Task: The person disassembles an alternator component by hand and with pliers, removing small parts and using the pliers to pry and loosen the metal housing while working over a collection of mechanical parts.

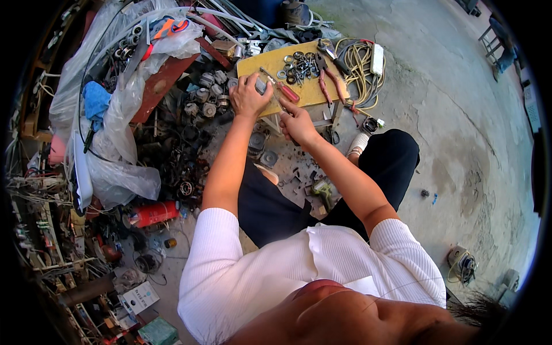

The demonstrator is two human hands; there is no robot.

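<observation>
My left hand (248, 98) is closed around a small grey metal part (260, 85) at the left side of a low yellow board (253, 64). Just to its right, my right hand (297, 122) grips a slender tool whose tip points toward that part. Most of this tool is hidden by the fingers, so its kind is unclear. Beyond the right hand lies a screwdriver with a red handle (287, 92). Metal rings and screws (300, 68) are heaped near the board's middle. Red-handled pliers (329, 80) and a black-handled tool (335, 57) rest at its right end.
A coiled cable (359, 75) with a white power strip (376, 59) lies right of the board. Metal parts (207, 95) pile up at left beside plastic sheeting (123, 167). A green power drill (323, 194) sits on the floor between my legs, and a red cylinder (155, 214) lies lower left.
</observation>
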